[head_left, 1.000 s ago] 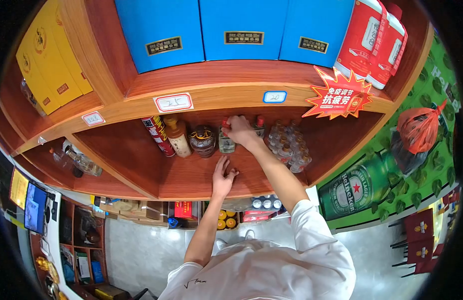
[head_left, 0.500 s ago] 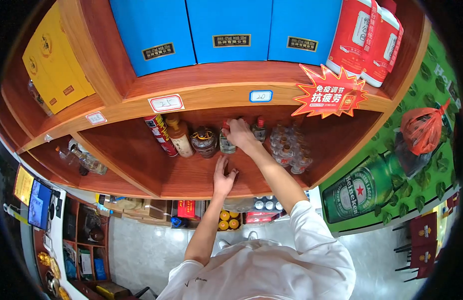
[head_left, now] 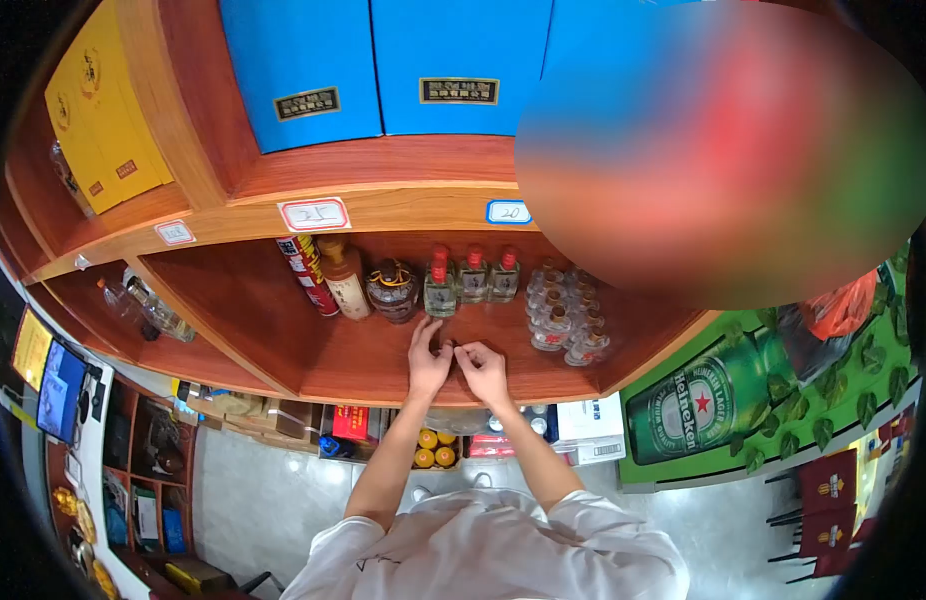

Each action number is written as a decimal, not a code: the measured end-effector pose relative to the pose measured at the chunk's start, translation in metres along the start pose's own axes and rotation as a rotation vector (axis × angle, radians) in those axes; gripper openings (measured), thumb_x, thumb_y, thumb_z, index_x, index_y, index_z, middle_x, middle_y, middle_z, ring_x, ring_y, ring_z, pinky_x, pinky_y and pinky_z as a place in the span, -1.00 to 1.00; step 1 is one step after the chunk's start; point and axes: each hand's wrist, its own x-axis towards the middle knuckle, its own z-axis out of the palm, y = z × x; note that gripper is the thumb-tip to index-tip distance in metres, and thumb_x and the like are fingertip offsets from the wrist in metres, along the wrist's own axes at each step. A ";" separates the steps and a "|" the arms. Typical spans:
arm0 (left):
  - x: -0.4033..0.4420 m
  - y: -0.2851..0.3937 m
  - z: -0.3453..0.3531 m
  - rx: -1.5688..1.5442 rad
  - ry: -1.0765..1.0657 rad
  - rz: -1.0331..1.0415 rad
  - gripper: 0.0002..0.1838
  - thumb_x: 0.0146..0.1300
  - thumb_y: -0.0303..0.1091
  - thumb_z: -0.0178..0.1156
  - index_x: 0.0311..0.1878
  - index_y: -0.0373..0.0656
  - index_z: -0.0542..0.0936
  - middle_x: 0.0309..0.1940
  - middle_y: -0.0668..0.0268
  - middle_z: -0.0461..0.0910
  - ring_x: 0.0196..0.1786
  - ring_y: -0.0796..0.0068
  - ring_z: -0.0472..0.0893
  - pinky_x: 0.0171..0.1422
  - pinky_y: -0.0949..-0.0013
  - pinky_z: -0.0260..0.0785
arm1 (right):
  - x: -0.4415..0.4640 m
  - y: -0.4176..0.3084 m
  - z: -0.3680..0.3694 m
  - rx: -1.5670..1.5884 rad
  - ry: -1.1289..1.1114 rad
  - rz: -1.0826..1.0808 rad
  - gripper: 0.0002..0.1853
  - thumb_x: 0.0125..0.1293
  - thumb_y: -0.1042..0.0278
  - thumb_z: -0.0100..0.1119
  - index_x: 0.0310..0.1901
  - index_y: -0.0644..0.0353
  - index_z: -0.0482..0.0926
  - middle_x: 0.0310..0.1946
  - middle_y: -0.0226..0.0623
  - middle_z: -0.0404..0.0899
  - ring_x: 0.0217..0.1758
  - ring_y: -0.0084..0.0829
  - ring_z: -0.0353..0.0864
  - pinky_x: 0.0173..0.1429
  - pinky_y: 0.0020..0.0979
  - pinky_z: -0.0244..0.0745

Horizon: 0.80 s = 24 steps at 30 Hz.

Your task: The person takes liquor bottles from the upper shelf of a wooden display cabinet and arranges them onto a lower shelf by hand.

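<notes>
My left hand (head_left: 429,362) is open just above the shelf board, its fingers stretched toward the foot of the nearest red-capped clear bottle (head_left: 440,288). My right hand (head_left: 482,370) is beside it, its fingers loosely bent and apart, with the tips close to my left thumb. I see nothing held in either hand. Two more red-capped bottles, a middle one (head_left: 472,278) and a right one (head_left: 504,277), stand upright in a row with the first. Left of them stands a dark, round bottle (head_left: 392,292).
Several small clear bottles (head_left: 561,322) stand grouped at right. A tan bottle (head_left: 345,282) and a red can (head_left: 309,277) are at left. Blue boxes (head_left: 458,50) fill the upper shelf (head_left: 383,160). A blurred patch hides the upper right.
My right hand has let go of a red-capped bottle and drawn back toward me, beside my left hand. Three red-capped bottles now show fully. The view has shifted slightly.
</notes>
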 end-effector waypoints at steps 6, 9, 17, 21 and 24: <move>0.001 -0.002 0.003 -0.050 0.029 0.015 -0.87 0.24 -0.51 0.29 -0.15 -0.27 0.67 -0.06 0.12 0.69 0.02 0.23 0.67 0.09 0.27 0.53 | 0.005 0.007 -0.007 -0.014 -0.015 0.065 -0.83 0.39 0.42 0.30 -0.31 0.35 0.63 -0.52 -0.51 0.58 -0.41 -0.76 0.44 -0.33 -0.58 0.37; -0.012 0.008 -0.002 -0.178 0.094 -0.089 -0.90 0.25 -0.56 0.21 -0.19 -0.28 0.67 -0.35 0.30 0.68 -0.31 0.55 0.65 -0.20 0.41 0.54 | 0.000 0.004 -0.010 -0.002 -0.014 -0.066 -0.86 0.39 0.43 0.30 -0.27 0.34 0.69 -0.46 -0.50 0.60 -0.32 -0.67 0.50 -0.21 -0.51 0.45; -0.182 -0.015 -0.166 -0.371 0.265 -0.340 -0.87 0.30 -0.40 0.30 -0.15 -0.23 0.64 -0.35 0.43 0.66 -0.29 0.65 0.63 -0.16 0.48 0.50 | -0.005 0.011 -0.014 -0.133 -0.054 -0.076 -0.50 0.46 0.26 0.24 -0.57 0.29 0.26 -0.63 -0.44 0.14 -0.47 -0.53 0.12 -0.38 -0.31 0.11; -0.311 -0.079 -0.287 -0.087 0.600 -0.813 -0.79 0.26 -0.25 0.28 -0.32 -0.23 0.64 -0.47 0.45 0.59 -0.36 0.66 0.50 -0.24 0.42 0.40 | -0.002 0.020 -0.009 -0.100 -0.112 -0.081 -0.48 0.46 0.30 0.26 -0.57 0.14 0.14 -0.58 -0.57 0.06 -0.45 -0.61 0.05 -0.38 -0.36 0.01; -0.377 -0.049 -0.368 -0.104 0.770 -0.947 -0.77 0.23 -0.28 0.25 -0.49 -0.19 0.56 -0.67 0.43 0.47 -0.58 0.62 0.46 -0.47 0.36 0.35 | -0.034 -0.007 0.009 -0.289 -0.075 -0.060 -0.49 0.48 0.29 0.24 -0.60 0.15 0.22 -0.62 -0.59 0.15 -0.48 -0.66 0.11 -0.41 -0.43 0.06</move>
